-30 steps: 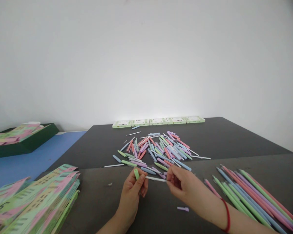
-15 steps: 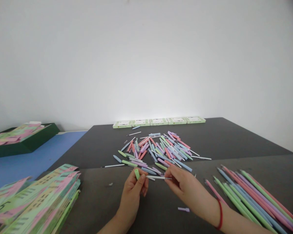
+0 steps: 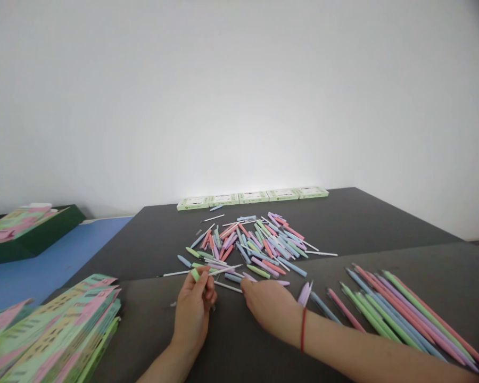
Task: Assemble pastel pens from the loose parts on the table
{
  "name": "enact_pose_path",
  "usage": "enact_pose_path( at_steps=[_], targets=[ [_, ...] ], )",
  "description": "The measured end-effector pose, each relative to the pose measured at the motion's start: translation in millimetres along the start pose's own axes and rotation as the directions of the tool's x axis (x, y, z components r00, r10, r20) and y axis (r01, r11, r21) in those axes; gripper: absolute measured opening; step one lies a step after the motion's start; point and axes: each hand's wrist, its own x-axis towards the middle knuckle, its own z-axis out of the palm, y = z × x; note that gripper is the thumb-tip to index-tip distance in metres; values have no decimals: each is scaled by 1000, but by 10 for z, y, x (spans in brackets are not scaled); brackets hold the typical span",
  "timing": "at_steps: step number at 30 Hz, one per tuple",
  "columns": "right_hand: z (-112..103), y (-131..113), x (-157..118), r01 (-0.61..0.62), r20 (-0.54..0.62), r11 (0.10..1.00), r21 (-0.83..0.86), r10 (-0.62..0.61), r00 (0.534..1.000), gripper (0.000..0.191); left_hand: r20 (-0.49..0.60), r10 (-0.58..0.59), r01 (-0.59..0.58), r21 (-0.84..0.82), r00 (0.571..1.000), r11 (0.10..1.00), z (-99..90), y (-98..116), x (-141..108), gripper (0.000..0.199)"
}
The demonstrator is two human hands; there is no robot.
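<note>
The left hand [image 3: 193, 308] pinches a short green barrel [image 3: 195, 274] and slim white refill [image 3: 225, 269] above the matte black bench [image 3: 135, 308]; rightward, the right hand [image 3: 269, 306] curls at scattered pastel pieces [image 3: 259, 244], its fingertips' grip unclear.

A plain pale wall [image 3: 239, 96], brightest low at its middle, rises behind a black surface [image 3: 383, 221]; a blue surface [image 3: 104, 234] adjoins it at the left.

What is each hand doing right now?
Left hand: closed, holding a green pen part and a white refill.
Right hand: fingertips hidden, cannot tell.
</note>
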Motion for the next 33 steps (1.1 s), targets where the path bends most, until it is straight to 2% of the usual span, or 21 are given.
enact_pose_path(
  at_steps=[3,6,11,15,19,20,21,22,24,25,26,27,29,33],
  targets=[
    [29,-149,169,5,15,1000,-14,-4,1000,26,12,-3,2,92,1000,996,-1,-37,0,27],
    [31,-244,246,-25,23,1000,-12,26,999,22,52,-21,12,154,998,988,9,-48,-10,34],
    [13,-312,284,-77,52,997,29,76,996,19,73,-8,-1,132,997,991,14,-51,-41,32],
    [-136,-151,218,-42,84,991,131,31,996,12,114,33,-44,95,993,995,12,-79,-78,16],
    [-348,148,39,13,99,954,301,-45,994,12,226,45,-67,91,973,994,15,-141,-142,15],
    [-382,201,-5,23,104,929,369,-65,992,14,270,35,-66,107,962,992,17,-157,-168,15],
    [-402,235,-43,16,99,866,500,-76,992,15,317,25,-69,129,948,989,20,-171,-198,16],
    [-407,249,-73,-1,82,752,659,-70,994,14,367,13,-76,158,930,985,24,-181,-232,17],
    [-380,224,-102,-14,37,466,885,-40,999,11,453,-7,-108,229,891,967,37,-191,-302,20],
    [-352,193,-100,-9,18,355,935,-21,1000,10,487,-19,-126,262,873,957,47,-192,-332,21],
    [-317,158,-86,-2,4,306,952,-8,1000,9,513,-32,-138,289,858,947,58,-194,-356,21],
    [-277,122,-62,1,-4,299,954,8,1000,8,526,-46,-140,308,849,941,69,-197,-370,22],
    [-184,69,13,-19,2,352,936,48,999,8,509,-76,-104,316,857,943,88,-213,-369,22],
    [14,59,206,-51,12,446,893,90,996,13,349,-132,46,244,928,969,98,-260,-298,19]
  ],
)
